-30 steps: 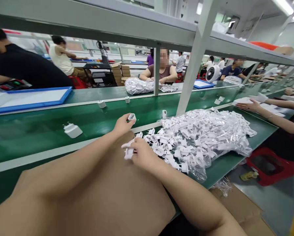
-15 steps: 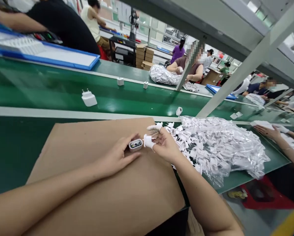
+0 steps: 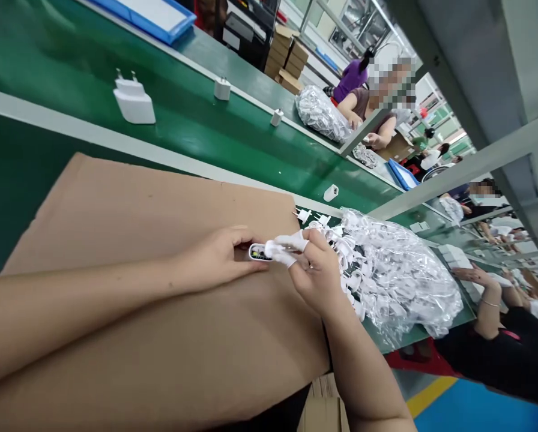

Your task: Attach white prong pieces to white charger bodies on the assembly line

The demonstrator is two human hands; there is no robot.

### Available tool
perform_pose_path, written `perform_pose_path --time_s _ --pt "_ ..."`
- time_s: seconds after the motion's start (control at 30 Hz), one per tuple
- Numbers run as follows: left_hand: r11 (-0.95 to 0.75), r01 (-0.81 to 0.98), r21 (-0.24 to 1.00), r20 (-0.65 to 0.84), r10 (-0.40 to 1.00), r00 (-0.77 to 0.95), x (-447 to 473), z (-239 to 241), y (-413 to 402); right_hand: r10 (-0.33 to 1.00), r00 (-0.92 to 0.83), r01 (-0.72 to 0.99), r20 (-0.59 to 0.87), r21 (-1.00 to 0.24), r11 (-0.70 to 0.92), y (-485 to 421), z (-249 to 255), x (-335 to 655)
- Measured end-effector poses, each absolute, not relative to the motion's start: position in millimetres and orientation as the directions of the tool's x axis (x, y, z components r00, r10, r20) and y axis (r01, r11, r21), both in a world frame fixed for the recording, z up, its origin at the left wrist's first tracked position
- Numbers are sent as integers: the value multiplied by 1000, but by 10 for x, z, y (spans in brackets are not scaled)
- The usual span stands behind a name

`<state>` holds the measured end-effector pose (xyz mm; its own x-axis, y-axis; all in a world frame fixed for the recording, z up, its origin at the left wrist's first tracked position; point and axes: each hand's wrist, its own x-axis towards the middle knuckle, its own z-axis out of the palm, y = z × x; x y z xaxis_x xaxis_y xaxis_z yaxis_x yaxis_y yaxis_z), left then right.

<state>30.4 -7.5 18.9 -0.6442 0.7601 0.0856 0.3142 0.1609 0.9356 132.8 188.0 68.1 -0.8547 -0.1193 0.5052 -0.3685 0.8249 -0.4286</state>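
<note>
Brown cardboard sheet (image 3: 129,204) lies on the green conveyor bench (image 3: 174,138), with the left hand (image 3: 219,257) curled around an open white charger shell (image 3: 252,252) just above it, circuit board (image 3: 259,255) showing. Right hand (image 3: 316,270) sits beside the shell, fingers (image 3: 307,264) pinching a small white plug piece (image 3: 280,252) against its open end; hard to tell if seated. Clear plastic bag (image 3: 395,276) of white plug parts lies just right of that hand, and a white two-pin charger (image 3: 134,102) sits farther along the bench.
</note>
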Motion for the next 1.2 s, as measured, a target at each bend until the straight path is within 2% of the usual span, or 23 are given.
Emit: perform_pose_path --time_s 0.07,0.17,0.6,0.8,0.93,1.2 --pt "158 318 935 94 753 -652 295 180 -68 -206 -841 -403 500 -326 855 1825 644 1323" --pt "161 324 932 101 745 -659 292 168 -63 -242 -851 -389 465 -252 886 1755 590 1291" --pt "150 332 931 120 734 -669 299 185 -49 -173 -927 -263 334 -244 934 1687 630 1269" --pt "134 317 939 119 739 -663 296 199 -55 -185 -947 -231 262 -157 960 1638 719 1218" --pt "148 305 941 100 737 -668 318 207 -62 -212 -938 -249 276 -110 962 1623 751 1210" --pt "150 268 952 72 738 -671 314 235 -64 -232 -921 -274 313 -98 957 1662 735 1197"
